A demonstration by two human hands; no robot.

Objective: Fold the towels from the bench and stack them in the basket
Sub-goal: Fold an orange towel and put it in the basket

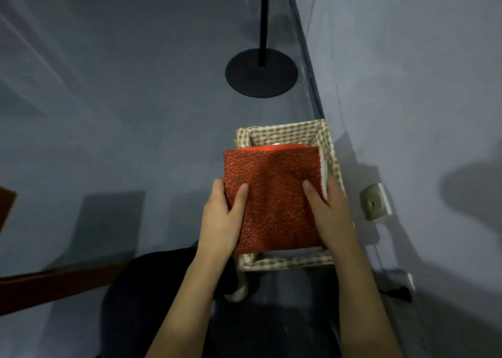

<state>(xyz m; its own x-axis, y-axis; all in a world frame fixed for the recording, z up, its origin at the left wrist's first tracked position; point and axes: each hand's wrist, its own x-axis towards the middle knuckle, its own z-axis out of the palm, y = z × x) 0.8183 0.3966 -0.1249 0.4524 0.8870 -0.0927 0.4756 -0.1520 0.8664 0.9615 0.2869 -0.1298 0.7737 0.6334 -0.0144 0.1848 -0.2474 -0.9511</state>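
While both hands are holding the folded red towel (pixel 271 200) over the gingham-lined basket (pixel 288 134), the stacking step looks to be in hand. Left hand (pixel 221 219) and right hand (pixel 330 211) are each pinching a side edge, thumbs lying on top. Something white is showing beneath the towel, though what it is I cannot tell. Next, I judge, the towel is needing to be lowered level, square to the basket walls, before the fingers let go.

Folded red towel (pixel 274 200) flat over gingham-lined basket (pixel 330 151)
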